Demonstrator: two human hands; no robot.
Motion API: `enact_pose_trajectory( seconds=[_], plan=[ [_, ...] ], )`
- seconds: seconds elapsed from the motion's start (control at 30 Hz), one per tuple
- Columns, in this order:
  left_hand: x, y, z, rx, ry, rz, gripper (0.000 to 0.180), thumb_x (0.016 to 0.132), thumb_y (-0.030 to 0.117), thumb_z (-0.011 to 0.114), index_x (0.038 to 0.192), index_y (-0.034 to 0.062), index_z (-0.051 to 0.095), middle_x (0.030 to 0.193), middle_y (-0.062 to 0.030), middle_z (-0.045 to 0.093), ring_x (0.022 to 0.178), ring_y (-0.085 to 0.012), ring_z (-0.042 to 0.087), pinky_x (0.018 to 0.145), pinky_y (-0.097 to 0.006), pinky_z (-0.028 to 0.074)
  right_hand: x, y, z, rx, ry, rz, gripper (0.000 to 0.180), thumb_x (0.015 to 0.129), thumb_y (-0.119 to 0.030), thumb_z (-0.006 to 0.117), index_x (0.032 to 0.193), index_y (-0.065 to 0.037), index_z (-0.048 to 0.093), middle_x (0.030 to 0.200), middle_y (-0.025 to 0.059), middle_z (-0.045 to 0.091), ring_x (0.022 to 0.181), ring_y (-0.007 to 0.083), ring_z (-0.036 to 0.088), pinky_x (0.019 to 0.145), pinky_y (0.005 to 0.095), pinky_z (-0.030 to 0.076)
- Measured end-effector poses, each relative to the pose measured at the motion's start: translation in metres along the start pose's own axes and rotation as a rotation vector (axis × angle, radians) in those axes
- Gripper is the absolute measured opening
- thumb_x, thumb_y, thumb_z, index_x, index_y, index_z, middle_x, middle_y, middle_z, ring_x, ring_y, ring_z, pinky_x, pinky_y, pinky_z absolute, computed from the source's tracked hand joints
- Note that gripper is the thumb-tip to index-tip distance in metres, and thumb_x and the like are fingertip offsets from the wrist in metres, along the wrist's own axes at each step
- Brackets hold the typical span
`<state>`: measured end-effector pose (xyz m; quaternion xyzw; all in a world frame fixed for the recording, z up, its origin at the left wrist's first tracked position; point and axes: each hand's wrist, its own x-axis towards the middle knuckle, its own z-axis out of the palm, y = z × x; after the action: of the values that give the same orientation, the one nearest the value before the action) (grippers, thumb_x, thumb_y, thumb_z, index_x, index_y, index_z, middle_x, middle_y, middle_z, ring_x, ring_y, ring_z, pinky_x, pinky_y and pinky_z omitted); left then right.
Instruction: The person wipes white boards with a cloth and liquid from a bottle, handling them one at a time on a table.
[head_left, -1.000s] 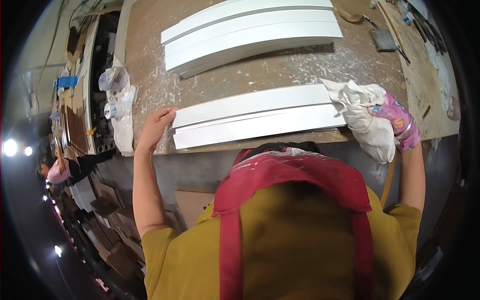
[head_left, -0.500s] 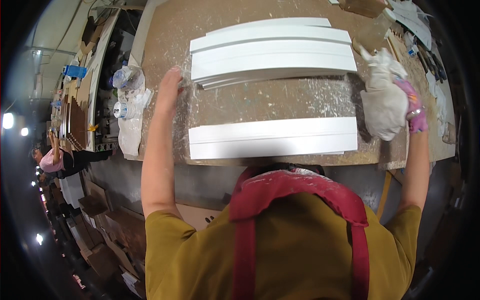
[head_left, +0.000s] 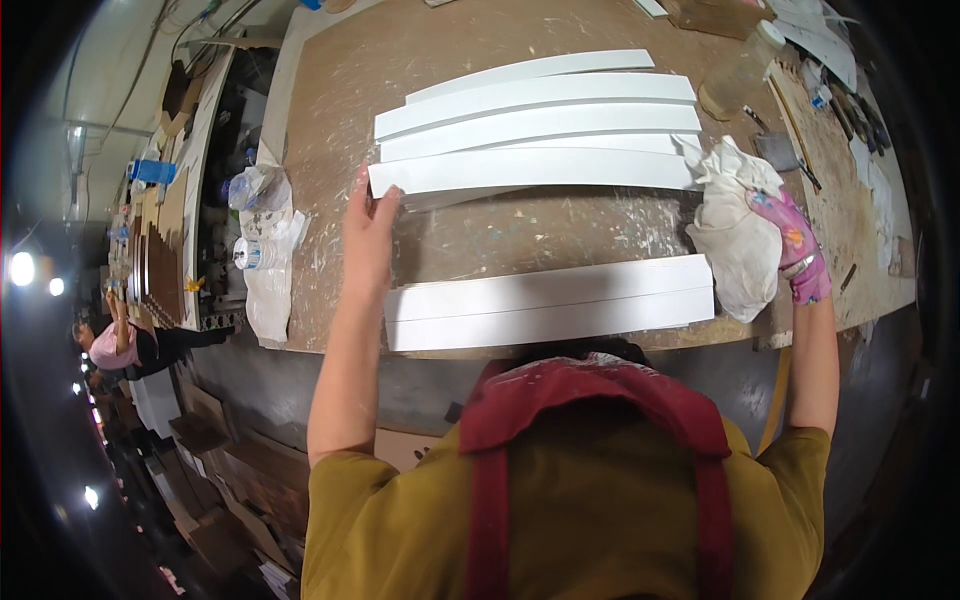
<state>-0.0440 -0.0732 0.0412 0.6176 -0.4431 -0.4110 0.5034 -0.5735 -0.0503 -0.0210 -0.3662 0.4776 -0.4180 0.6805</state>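
Observation:
Several long white strips of board point(head_left: 540, 120) lie overlapping across the far half of the workbench. My left hand point(head_left: 368, 235) is bare and pinches the left end of the nearest strip point(head_left: 530, 172) of that pile, thumb on the near side. At the pile's right end, my right hand point(head_left: 797, 238), in a pink and purple patterned glove, grips a bunched off-white cloth point(head_left: 738, 245). The cloth's upper part meets the right end of that strip. Closer to me, along the bench's front edge, lies a second group of white strips point(head_left: 550, 305), untouched.
The brown workbench point(head_left: 340, 80) is spattered with white. On its right stand a cloudy plastic jar point(head_left: 738, 75), a brush point(head_left: 778, 150) and other tools. Plastic bottles point(head_left: 252, 187) sit on a white sheet at the left edge. A person point(head_left: 115, 340) stands far left.
My left hand has moved right onto the strip's end. My right hand has brought the cloth left to the other end. The far strips are now more spread out.

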Motion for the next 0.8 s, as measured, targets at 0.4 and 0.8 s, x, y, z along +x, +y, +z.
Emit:
enact_pose_trajectory(
  seconds=[0.4,0.8],
  plan=[
    [-0.034,0.066,0.112,0.089,-0.607,0.063,0.052,0.078,-0.002,0.066,0.126,0.0047,0.048,0.123,-0.0065,0.051,0.097,-0.0091,0.051,0.082,-0.023,0.047,-0.068,-0.060,0.045,-1.004,0.328,-0.346,0.036,0.084,-0.011,0.059,0.118,-0.001,0.055,0.117,0.0128,0.058,0.106,0.0206,0.057,0.089,0.0309,0.048],
    [-0.045,0.025,0.158,0.065,-0.550,0.000,0.050,0.074,-0.007,0.067,0.122,0.0032,0.053,0.080,0.0052,0.039,0.066,-0.0046,0.031,0.062,-0.017,0.035,-0.023,0.053,-0.073,-2.092,0.581,-0.512,0.039,0.081,-0.024,0.056,0.111,0.000,0.055,0.104,0.0136,0.061,0.095,0.0245,0.060,0.087,0.0346,0.051]
  ],
)
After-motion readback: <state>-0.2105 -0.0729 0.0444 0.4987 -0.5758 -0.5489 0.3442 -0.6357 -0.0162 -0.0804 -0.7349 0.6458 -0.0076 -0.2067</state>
